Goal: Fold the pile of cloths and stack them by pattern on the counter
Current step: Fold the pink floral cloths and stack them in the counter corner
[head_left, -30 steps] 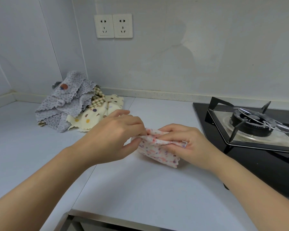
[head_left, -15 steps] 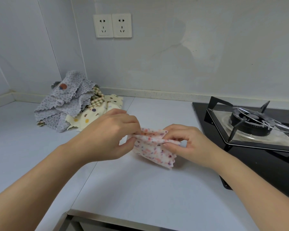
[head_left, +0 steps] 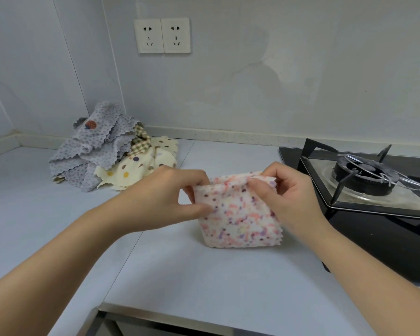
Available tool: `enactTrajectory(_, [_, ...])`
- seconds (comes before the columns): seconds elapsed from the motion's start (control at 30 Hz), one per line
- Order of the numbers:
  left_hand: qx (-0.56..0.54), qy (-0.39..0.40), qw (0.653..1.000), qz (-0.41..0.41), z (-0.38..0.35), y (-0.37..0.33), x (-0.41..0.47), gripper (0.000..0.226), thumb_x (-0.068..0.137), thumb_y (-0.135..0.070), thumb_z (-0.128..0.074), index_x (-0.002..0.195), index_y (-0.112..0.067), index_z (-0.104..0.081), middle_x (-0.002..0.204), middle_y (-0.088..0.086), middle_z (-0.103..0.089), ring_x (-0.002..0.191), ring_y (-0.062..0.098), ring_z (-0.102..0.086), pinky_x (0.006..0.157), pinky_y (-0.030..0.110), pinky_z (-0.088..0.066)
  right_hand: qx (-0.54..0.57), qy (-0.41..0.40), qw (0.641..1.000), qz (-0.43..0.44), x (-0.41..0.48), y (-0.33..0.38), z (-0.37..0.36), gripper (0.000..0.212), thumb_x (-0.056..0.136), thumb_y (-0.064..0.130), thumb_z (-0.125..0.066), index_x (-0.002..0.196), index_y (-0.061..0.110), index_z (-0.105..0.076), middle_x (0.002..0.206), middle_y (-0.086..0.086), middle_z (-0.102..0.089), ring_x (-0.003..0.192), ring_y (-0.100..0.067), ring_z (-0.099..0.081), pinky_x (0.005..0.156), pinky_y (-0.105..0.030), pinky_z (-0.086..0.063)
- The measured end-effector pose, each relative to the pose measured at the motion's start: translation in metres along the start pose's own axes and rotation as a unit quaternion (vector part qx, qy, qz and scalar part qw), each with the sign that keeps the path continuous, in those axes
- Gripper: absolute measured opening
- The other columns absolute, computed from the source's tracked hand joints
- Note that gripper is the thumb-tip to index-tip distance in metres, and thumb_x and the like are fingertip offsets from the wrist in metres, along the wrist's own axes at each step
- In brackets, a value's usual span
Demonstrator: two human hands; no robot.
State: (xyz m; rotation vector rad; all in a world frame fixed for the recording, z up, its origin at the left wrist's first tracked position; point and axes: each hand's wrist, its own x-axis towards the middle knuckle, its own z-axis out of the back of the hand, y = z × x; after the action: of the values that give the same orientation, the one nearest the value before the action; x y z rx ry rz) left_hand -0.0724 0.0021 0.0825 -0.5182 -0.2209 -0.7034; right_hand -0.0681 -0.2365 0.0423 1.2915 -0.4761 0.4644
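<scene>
Speckled white fabric, dotted pink and purple, fills the gap between the two hands in the head view: this is the folded cloth point(head_left: 240, 221), held up by its top edge so that it faces the camera. The left hand point(head_left: 165, 195) pinches the upper left corner, with the thumb laid across the front of the left edge and the other fingers curled behind it. The right hand point(head_left: 289, 200) pinches the upper right part of the top edge between thumb and bent fingers, which are bunched close together. Below both sets of fingertips the cloth hangs down to the pale counter point(head_left: 204, 275); its zigzag-cut edge shows at the lower right corner, and whether the bottom fold rests on the surface I cannot tell.

Beyond the left fingers and off to their left, well apart from them, lies the unfolded pile point(head_left: 102, 149) against the wall: grey dotted cloths on top, a checked one tucked in, a cream polka-dot one beneath. Just past the right knuckles sits the black gas stove point(head_left: 364, 180). High above the fingers, two wall sockets point(head_left: 164, 35) sit side by side.
</scene>
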Motion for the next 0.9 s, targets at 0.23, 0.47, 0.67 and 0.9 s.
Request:
enactTrajectory(0.23, [-0.381,-0.069,0.91,0.147,-0.01,-0.018,0.009,0.015,0.089,-0.001,-0.061,0.092,-0.009,-0.05,0.086,0.01,-0.073,0.081,0.02,-0.071,0.073,0.034,-0.059,0.078,-0.048,0.992,-0.087,0.009,0.005,0.001,0.02,0.083,0.029,-0.071,0.072,0.018,-0.057,0.068,0.0,-0.055,0.064,-0.01,-0.051,0.056,-0.022,-0.042])
enactTrajectory(0.47, [-0.272,-0.1,0.9,0.324,-0.052,-0.008,0.008,0.041,0.097,-0.02,-0.051,0.135,-0.023,-0.035,0.108,0.003,-0.063,0.082,0.02,-0.066,0.071,0.042,-0.056,-0.036,-0.019,0.97,-0.241,0.005,-0.015,-0.007,0.02,0.091,0.025,-0.064,0.107,0.02,-0.053,0.078,0.005,-0.065,0.064,-0.011,-0.063,0.062,-0.029,-0.05])
enactTrajectory(0.67, [0.151,-0.027,0.977,0.147,-0.075,0.006,-0.004,0.056,0.099,-0.033,-0.034,0.15,-0.013,-0.022,0.156,0.001,-0.025,0.142,0.019,-0.025,0.114,0.036,-0.025,-0.353,0.124,0.924,-0.082,-0.004,-0.02,-0.012,0.046,0.101,0.02,-0.042,0.146,0.013,-0.036,0.15,-0.003,-0.04,0.138,-0.017,-0.036,0.112,-0.026,-0.025])
enactTrajectory(0.9, [0.187,0.197,0.944,0.188,-0.089,0.014,-0.002,0.061,0.102,-0.043,-0.011,0.153,-0.015,0.008,0.161,-0.002,0.014,0.146,0.009,0.015,0.119,0.043,0.007,-0.48,0.375,0.783,-0.126,-0.013,-0.033,-0.033,0.061,0.104,0.042,-0.014,0.154,0.017,0.009,0.16,0.003,0.019,0.146,-0.01,0.019,0.119,-0.044,0.01])
